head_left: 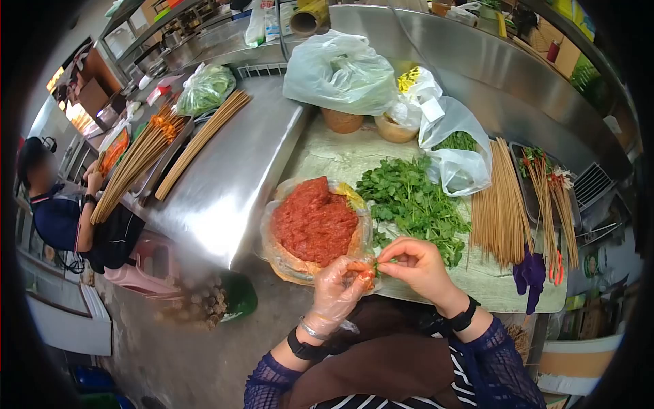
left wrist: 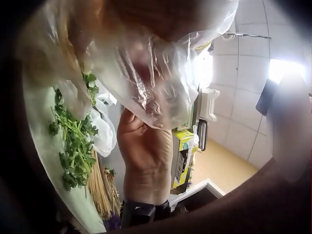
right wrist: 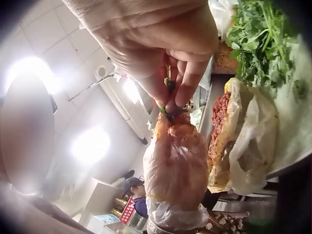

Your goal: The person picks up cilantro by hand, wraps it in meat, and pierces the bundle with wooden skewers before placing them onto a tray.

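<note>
My left hand (head_left: 335,290), in a clear plastic glove smeared with red meat, is in front of the bowl with its fingers curled. My bare right hand (head_left: 424,274) meets it fingertip to fingertip. Between them is a small green cilantro sprig (right wrist: 168,84); the right thumb and fingers pinch its upper part, and its lower end is at the left fingertips. Just beyond, red minced meat (head_left: 313,219) is heaped in a plastic-lined bowl (head_left: 271,255). A pile of cilantro (head_left: 402,194) lies on the table to the right. The left palm is hidden in the head view.
Bare skewers (head_left: 497,211) lie at right beside a tray of filled skewers (head_left: 538,170), a purple cloth (head_left: 530,276) and red-handled scissors (head_left: 558,266). Plastic bags (head_left: 340,71) stand at the back. Another person (head_left: 58,211) works at far left near bundled skewers (head_left: 204,143).
</note>
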`<action>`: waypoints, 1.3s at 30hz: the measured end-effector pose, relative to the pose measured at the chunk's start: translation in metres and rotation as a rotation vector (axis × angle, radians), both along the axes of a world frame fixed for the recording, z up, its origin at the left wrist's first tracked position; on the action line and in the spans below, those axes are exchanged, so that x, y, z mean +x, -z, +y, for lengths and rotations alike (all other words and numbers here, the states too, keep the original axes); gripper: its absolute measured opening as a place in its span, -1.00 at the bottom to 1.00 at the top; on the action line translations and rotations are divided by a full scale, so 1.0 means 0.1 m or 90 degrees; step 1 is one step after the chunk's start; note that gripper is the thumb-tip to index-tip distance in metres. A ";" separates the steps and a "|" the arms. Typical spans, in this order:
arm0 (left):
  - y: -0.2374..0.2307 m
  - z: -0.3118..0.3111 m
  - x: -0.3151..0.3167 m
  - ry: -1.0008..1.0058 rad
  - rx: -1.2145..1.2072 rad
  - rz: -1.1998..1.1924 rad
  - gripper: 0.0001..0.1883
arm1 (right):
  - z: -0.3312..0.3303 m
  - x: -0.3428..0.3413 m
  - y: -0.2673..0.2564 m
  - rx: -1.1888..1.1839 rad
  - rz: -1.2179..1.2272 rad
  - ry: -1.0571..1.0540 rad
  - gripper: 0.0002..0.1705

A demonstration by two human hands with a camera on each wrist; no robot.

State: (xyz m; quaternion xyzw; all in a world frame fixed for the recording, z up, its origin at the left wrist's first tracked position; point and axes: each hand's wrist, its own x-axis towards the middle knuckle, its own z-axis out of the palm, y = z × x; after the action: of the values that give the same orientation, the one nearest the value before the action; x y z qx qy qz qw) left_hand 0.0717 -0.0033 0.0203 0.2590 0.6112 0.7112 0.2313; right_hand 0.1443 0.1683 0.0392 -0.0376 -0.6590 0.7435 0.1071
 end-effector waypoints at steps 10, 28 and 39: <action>-0.22 -0.56 -0.95 -0.248 -0.326 0.534 -0.82 | 0.19 0.23 0.41 -0.019 -0.059 0.104 -0.88; -0.25 -0.40 -1.08 -0.252 -0.507 0.731 -0.89 | 0.11 0.31 0.80 0.031 -0.097 0.129 -0.82; -0.19 -0.52 -1.19 -0.091 0.112 -0.140 -0.83 | 0.10 0.32 0.80 0.024 -0.107 0.129 -0.82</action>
State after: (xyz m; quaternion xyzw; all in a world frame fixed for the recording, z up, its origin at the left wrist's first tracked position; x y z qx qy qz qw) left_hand -0.0474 -0.0557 0.0395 0.1549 0.5345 0.8006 0.2220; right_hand 0.1760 0.1788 -0.0406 -0.1637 -0.6724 0.7107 0.1267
